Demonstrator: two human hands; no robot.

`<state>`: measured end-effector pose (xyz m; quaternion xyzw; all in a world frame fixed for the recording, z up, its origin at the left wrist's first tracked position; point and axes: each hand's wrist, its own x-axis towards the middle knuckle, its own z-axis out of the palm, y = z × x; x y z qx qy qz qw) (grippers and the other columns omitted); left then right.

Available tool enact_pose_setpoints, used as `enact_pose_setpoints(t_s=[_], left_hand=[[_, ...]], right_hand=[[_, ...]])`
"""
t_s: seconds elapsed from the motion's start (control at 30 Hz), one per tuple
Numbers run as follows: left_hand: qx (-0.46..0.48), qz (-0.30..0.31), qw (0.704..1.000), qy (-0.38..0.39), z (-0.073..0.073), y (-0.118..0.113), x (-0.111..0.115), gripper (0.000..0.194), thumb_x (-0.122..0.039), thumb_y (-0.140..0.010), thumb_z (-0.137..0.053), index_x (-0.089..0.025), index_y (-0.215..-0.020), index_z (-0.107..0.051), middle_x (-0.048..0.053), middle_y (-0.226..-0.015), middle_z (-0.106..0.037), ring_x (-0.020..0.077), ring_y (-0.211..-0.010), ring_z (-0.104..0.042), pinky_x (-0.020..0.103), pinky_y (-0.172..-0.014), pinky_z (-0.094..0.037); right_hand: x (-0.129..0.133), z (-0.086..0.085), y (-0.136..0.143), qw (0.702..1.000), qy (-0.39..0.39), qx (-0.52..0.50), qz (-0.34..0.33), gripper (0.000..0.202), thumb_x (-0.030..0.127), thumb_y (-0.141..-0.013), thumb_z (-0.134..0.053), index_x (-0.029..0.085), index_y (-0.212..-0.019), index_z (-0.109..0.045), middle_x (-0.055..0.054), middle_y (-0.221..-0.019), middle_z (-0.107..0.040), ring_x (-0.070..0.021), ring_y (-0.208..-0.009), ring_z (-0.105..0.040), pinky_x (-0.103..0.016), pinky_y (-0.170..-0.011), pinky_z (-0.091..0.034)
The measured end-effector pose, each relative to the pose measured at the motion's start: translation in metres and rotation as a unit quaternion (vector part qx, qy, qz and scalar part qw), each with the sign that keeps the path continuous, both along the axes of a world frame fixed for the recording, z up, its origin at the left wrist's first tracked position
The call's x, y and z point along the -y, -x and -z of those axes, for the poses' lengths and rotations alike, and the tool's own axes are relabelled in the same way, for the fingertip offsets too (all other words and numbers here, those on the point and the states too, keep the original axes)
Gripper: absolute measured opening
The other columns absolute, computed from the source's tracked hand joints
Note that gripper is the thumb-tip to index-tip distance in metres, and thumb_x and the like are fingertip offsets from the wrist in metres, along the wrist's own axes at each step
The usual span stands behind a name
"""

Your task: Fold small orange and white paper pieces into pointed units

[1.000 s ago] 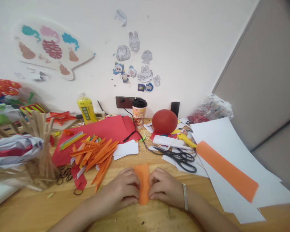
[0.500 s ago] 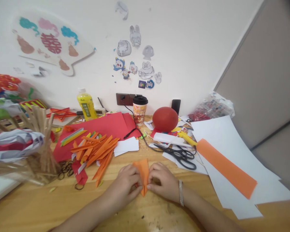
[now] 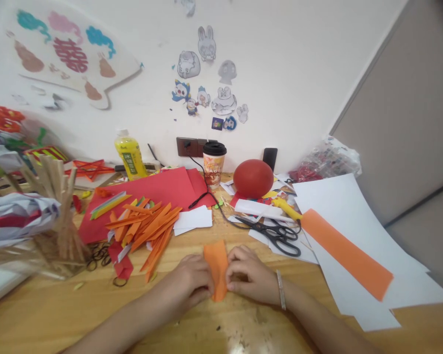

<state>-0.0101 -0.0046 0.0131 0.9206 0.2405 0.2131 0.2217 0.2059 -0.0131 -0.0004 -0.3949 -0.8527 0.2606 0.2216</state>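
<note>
A small rectangle of orange paper (image 3: 217,270) lies at the front middle of the wooden table, its long sides running away from me. My left hand (image 3: 195,280) pinches its left edge, fingers bent and thumb near the lower corner. On the opposite edge, my right hand (image 3: 249,276) has its fingers curled against the paper, with a bracelet at the wrist. Left of my hands is a pile of folded orange paper strips (image 3: 149,226). Black scissors (image 3: 276,236) lie beyond my right hand.
White sheets (image 3: 335,201) with an orange strip (image 3: 349,255) on them cover the right side. A lidded cup (image 3: 213,167), red balloon (image 3: 253,178) and yellow bottle (image 3: 130,156) stand at the back. Wooden sticks (image 3: 64,211) fill a container at left; red paper (image 3: 158,189) lies behind the pile.
The orange paper's lower end was pinched to a narrow point and is now spread flatter and wider. Both hands have moved slightly apart. The view has shifted a little.
</note>
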Motion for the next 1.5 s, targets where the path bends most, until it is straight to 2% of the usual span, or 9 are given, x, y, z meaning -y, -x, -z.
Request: enact_pose_setpoints(t_s=[0.1, 0.27, 0.4, 0.77, 1.13, 1.37, 1.5], left_hand=[[-0.014, -0.027, 1.0, 0.0, -0.001, -0.001, 0.0, 0.014, -0.012, -0.08, -0.051, -0.02, -0.071, -0.058, -0.001, -0.073, -0.062, 0.0141, -0.075, -0.054, 0.025, -0.074, -0.038], [-0.022, -0.105, 0.994, 0.001, 0.01, -0.007, 0.003, 0.015, -0.011, -0.078, -0.051, -0.018, -0.066, -0.056, -0.001, -0.066, -0.058, 0.0145, -0.067, -0.052, 0.026, -0.069, -0.037], [-0.03, -0.126, 0.992, 0.005, 0.014, -0.01, 0.004, 0.016, -0.013, -0.079, -0.051, -0.018, -0.064, -0.055, -0.002, -0.062, -0.055, 0.014, -0.064, -0.049, 0.025, -0.067, -0.036], [-0.074, -0.192, 0.978, 0.042, 0.011, -0.021, 0.005, 0.013, -0.014, -0.077, -0.052, -0.018, -0.066, -0.058, 0.0, -0.065, -0.058, 0.016, -0.067, -0.051, 0.027, -0.068, -0.035], [-0.106, -0.214, 0.968, 0.073, 0.003, -0.025, 0.006, 0.011, -0.019, -0.079, -0.056, -0.018, -0.069, -0.058, 0.001, -0.071, -0.061, 0.0177, -0.072, -0.053, 0.031, -0.074, -0.036], [-0.124, -0.238, 0.96, 0.078, 0.0, -0.029, 0.008, 0.011, -0.025, -0.078, -0.061, -0.019, -0.07, -0.058, 0.0, -0.068, -0.059, 0.0185, -0.072, -0.053, 0.031, -0.074, -0.035], [-0.128, -0.245, 0.958, 0.08, -0.001, -0.029, 0.008, 0.008, -0.022, -0.077, -0.062, -0.019, -0.07, -0.058, -0.001, -0.068, -0.059, 0.0185, -0.073, -0.053, 0.03, -0.073, -0.035]], right_hand=[[0.002, -0.002, 0.003, 1.0, 0.004, 0.016, 0.015, 0.008, 0.022, -0.071, -0.072, 0.02, -0.07, -0.064, 0.001, -0.084, -0.047, -0.0167, -0.088, -0.046, -0.031, -0.081, -0.035], [0.003, 0.001, 0.008, 0.999, -0.014, 0.0, 0.049, 0.009, 0.019, -0.07, -0.071, 0.02, -0.071, -0.062, 0.0, -0.084, -0.05, -0.0169, -0.085, -0.046, -0.031, -0.077, -0.035], [0.002, 0.005, 0.01, 0.997, -0.02, 0.003, 0.07, 0.012, 0.017, -0.07, -0.072, 0.019, -0.071, -0.06, 0.0, -0.084, -0.052, -0.0169, -0.085, -0.046, -0.031, -0.077, -0.034], [0.006, 0.004, 0.018, 0.992, -0.029, 0.026, 0.116, 0.014, 0.012, -0.072, -0.066, 0.018, -0.069, -0.054, 0.001, -0.079, -0.053, -0.0163, -0.081, -0.046, -0.028, -0.073, -0.033], [0.01, 0.008, 0.023, 0.986, -0.057, 0.048, 0.148, 0.013, 0.013, -0.074, -0.065, 0.017, -0.07, -0.054, 0.001, -0.079, -0.054, -0.0161, -0.08, -0.046, -0.028, -0.071, -0.032], [0.012, 0.007, 0.022, 0.985, -0.063, 0.048, 0.156, 0.012, 0.011, -0.075, -0.062, 0.018, -0.071, -0.053, 0.001, -0.08, -0.053, -0.0161, -0.08, -0.046, -0.028, -0.071, -0.032], [0.011, 0.005, 0.021, 0.987, -0.049, 0.033, 0.152, 0.015, 0.02, -0.072, -0.067, 0.019, -0.074, -0.053, 0.001, -0.08, -0.052, -0.0168, -0.082, -0.045, -0.029, -0.073, -0.032]])
